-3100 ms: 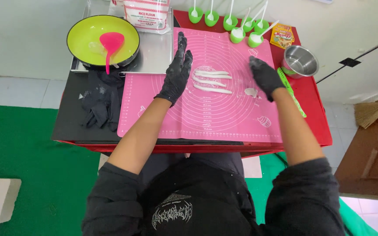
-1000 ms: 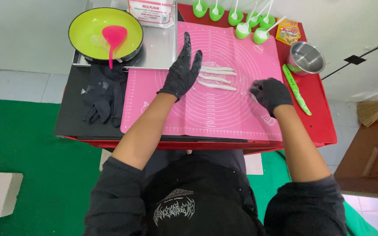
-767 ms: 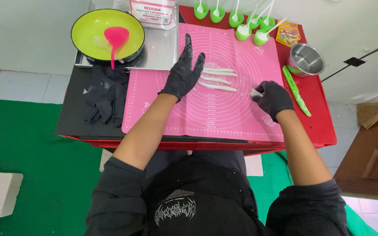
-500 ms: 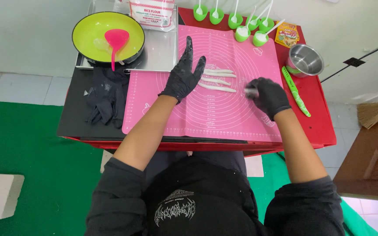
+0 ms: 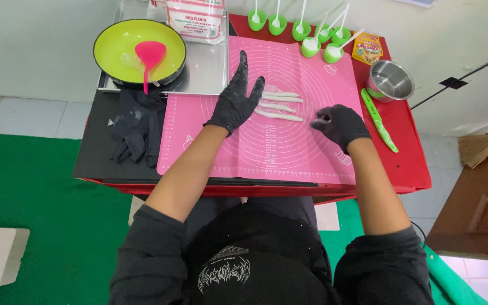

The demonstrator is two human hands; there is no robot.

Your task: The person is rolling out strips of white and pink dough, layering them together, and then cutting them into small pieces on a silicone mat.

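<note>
On the pink mat (image 5: 266, 141), just right of the left hand's (image 5: 236, 104) fingertips: three white dough strips (image 5: 278, 107), rolled thin and lying side by side. Left hand flat, fingers spread, touching the strips' left ends. Right hand (image 5: 340, 123) near the strips' right ends, fingers curled together on a small pale bit (dough, probably; too small to tell). Progress, as judged: three strips shaped, the pinched bit not yet rolled. Room: bare mat toward the body from both hands; beyond the fingers, green cups (image 5: 312, 46) with spoons close the far edge; right of the right hand, a green knife (image 5: 379, 121) and steel bowl (image 5: 391, 82) near the counter (image 5: 408, 164) edge; left, spare gloves (image 5: 136, 127) and a pan (image 5: 121, 49).
</note>
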